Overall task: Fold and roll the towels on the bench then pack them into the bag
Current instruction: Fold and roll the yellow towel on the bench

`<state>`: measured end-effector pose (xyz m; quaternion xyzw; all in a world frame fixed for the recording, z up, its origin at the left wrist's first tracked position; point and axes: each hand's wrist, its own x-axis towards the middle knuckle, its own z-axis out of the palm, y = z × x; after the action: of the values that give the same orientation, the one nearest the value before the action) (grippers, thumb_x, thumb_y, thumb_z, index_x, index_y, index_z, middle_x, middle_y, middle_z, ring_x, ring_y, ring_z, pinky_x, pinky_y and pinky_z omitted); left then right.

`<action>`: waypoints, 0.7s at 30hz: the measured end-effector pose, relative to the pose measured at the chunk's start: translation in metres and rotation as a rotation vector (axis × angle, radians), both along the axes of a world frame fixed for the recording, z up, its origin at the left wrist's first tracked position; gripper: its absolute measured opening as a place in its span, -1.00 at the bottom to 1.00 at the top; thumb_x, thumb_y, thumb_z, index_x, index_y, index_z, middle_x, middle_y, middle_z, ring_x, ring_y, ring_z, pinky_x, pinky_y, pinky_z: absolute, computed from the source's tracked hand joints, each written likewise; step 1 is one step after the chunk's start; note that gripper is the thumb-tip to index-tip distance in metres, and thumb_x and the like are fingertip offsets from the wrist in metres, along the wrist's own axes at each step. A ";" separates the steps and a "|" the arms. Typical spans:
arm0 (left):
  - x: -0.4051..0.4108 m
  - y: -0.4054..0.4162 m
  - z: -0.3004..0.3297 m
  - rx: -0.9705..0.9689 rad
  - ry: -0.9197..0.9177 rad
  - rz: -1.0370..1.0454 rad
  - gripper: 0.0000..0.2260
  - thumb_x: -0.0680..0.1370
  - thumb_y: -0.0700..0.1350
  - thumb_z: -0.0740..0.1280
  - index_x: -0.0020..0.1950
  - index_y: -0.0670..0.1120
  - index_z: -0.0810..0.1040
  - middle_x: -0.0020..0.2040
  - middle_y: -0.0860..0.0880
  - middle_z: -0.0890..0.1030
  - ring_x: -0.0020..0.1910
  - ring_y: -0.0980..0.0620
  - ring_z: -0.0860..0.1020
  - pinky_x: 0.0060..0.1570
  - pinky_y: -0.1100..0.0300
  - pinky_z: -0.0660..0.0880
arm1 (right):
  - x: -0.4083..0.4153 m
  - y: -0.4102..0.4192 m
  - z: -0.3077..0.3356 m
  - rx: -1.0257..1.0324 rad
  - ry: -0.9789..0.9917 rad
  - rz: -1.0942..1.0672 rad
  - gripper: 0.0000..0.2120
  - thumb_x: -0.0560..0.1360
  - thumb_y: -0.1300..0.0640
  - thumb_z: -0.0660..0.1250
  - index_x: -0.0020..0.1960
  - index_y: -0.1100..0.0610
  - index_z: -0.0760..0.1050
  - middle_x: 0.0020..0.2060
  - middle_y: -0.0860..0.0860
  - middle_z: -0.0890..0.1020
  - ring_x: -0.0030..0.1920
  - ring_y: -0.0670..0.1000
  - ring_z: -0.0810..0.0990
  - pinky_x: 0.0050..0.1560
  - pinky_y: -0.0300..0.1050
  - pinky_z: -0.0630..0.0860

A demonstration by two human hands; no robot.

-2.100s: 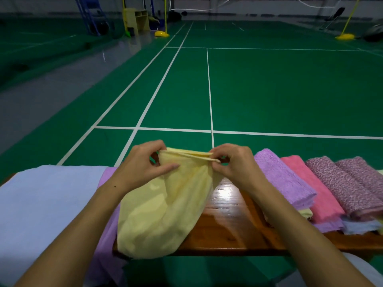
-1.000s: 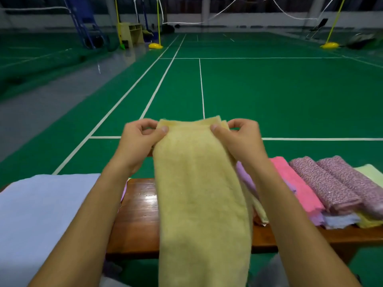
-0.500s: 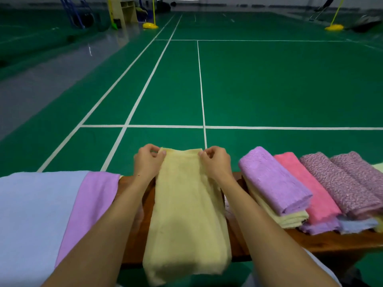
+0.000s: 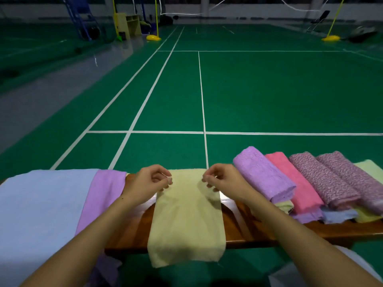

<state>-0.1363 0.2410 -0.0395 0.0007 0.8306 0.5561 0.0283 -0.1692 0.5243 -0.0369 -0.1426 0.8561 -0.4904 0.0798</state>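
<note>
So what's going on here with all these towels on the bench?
A person is folding towels on a wooden bench beside a green court. A folded yellow towel lies across the bench, its near end hanging over the edge. The left hand and right hand sit at its far corners, fingers curled; whether they pinch the cloth is unclear. To the right lie rolled towels: purple, pink and speckled ones. To the left, flat blue and purple towels wait. No bag shows.
</note>
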 end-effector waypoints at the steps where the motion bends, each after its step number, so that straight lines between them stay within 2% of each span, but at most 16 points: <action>1: 0.010 -0.001 -0.001 -0.013 -0.008 -0.024 -0.90 0.59 -0.20 0.51 0.08 -0.14 0.66 -0.10 -0.11 0.76 -0.06 -0.12 0.74 0.06 -0.10 0.67 | 0.012 0.004 -0.001 0.005 -0.021 0.071 -0.97 0.62 0.13 0.42 0.02 0.07 0.63 -0.09 -0.04 0.76 -0.11 0.01 0.75 -0.04 0.13 0.72; 3: 0.025 -0.004 -0.006 -0.072 0.032 -0.065 -0.91 0.58 -0.18 0.53 0.06 -0.08 0.69 -0.10 -0.05 0.76 -0.06 -0.07 0.74 0.08 -0.13 0.68 | 0.034 0.009 -0.005 0.012 -0.027 0.175 -0.97 0.61 0.14 0.43 0.02 0.08 0.65 -0.07 -0.03 0.76 -0.08 0.00 0.74 -0.03 0.09 0.71; 8: 0.048 -0.009 -0.018 -0.260 0.068 -0.247 -0.88 0.53 -0.03 0.57 0.03 0.06 0.71 0.03 0.16 0.73 0.09 0.15 0.68 0.19 0.04 0.62 | 0.065 0.013 -0.023 0.123 -0.014 0.316 -0.93 0.58 0.00 0.47 0.02 -0.02 0.65 0.02 -0.09 0.73 0.02 -0.09 0.67 0.13 -0.06 0.63; 10: 0.053 -0.012 -0.025 -0.406 0.027 -0.334 -0.83 0.47 0.12 0.57 -0.01 0.11 0.70 0.09 0.28 0.70 0.18 0.26 0.62 0.26 0.13 0.56 | 0.067 0.016 -0.026 0.213 0.024 0.341 -0.89 0.57 -0.08 0.45 0.01 -0.07 0.61 0.13 -0.10 0.71 0.07 -0.12 0.64 0.16 -0.05 0.59; 11: 0.053 -0.013 -0.027 -0.482 0.024 -0.338 -0.79 0.44 0.19 0.56 -0.05 0.13 0.69 0.12 0.33 0.69 0.21 0.32 0.59 0.26 0.18 0.54 | 0.066 0.017 -0.028 0.265 0.052 0.358 -0.86 0.57 -0.12 0.43 0.01 -0.07 0.60 0.24 -0.10 0.68 0.17 -0.16 0.62 0.22 -0.02 0.56; 13: 0.049 -0.014 -0.030 -0.573 0.046 -0.315 -0.72 0.39 0.28 0.54 -0.08 0.15 0.63 0.20 0.37 0.64 0.27 0.36 0.53 0.18 0.30 0.51 | 0.062 0.017 -0.034 0.337 0.100 0.418 -0.82 0.57 -0.18 0.39 0.03 -0.09 0.55 0.47 -0.09 0.53 0.48 -0.20 0.42 0.41 0.01 0.45; 15: 0.042 -0.015 -0.030 -0.593 0.046 -0.325 -0.65 0.37 0.33 0.55 -0.04 0.17 0.57 0.33 0.36 0.56 0.33 0.37 0.47 0.10 0.35 0.45 | 0.058 0.016 -0.039 0.395 0.126 0.485 -0.77 0.54 -0.24 0.40 0.07 -0.13 0.51 0.62 -0.12 0.32 0.63 -0.24 0.09 0.58 -0.04 0.25; 16: 0.039 -0.016 -0.031 -0.592 0.033 -0.352 -0.61 0.36 0.35 0.55 -0.01 0.18 0.54 0.41 0.35 0.50 0.41 0.36 0.41 0.11 0.32 0.44 | 0.055 0.016 -0.041 0.437 0.137 0.507 -0.71 0.51 -0.29 0.41 0.10 -0.16 0.49 0.65 -0.14 0.22 0.65 -0.23 -0.02 0.61 -0.05 0.16; 18: 0.034 -0.018 -0.031 -0.623 -0.015 -0.456 -0.55 0.35 0.40 0.54 0.05 0.21 0.50 0.59 0.35 0.30 0.61 0.30 0.14 0.33 0.17 0.39 | 0.051 0.017 -0.041 0.526 0.166 0.535 -0.59 0.45 -0.39 0.41 0.16 -0.21 0.44 0.68 -0.17 0.08 0.67 -0.19 -0.14 0.62 -0.05 0.08; 20: 0.036 -0.021 -0.030 -0.707 -0.026 -0.567 -0.52 0.35 0.42 0.53 0.11 0.24 0.49 0.66 0.37 0.06 0.64 0.31 -0.09 0.55 0.12 0.17 | 0.047 0.017 -0.037 0.573 0.188 0.537 -0.56 0.45 -0.40 0.40 0.20 -0.21 0.43 0.69 -0.17 0.05 0.67 -0.15 -0.16 0.62 -0.03 0.08; 21: 0.037 -0.023 -0.030 -0.737 -0.022 -0.601 -0.51 0.36 0.40 0.53 0.14 0.23 0.49 0.64 0.40 -0.01 0.61 0.37 -0.17 0.55 0.19 0.06 | 0.044 0.017 -0.035 0.584 0.202 0.534 -0.59 0.47 -0.38 0.39 0.20 -0.20 0.44 0.69 -0.16 0.06 0.68 -0.14 -0.15 0.63 -0.01 0.08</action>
<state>-0.0990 0.2185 -0.0690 0.2252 0.9352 0.1915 0.1952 -0.1252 0.5412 -0.0721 -0.3787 0.8957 -0.1723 0.1569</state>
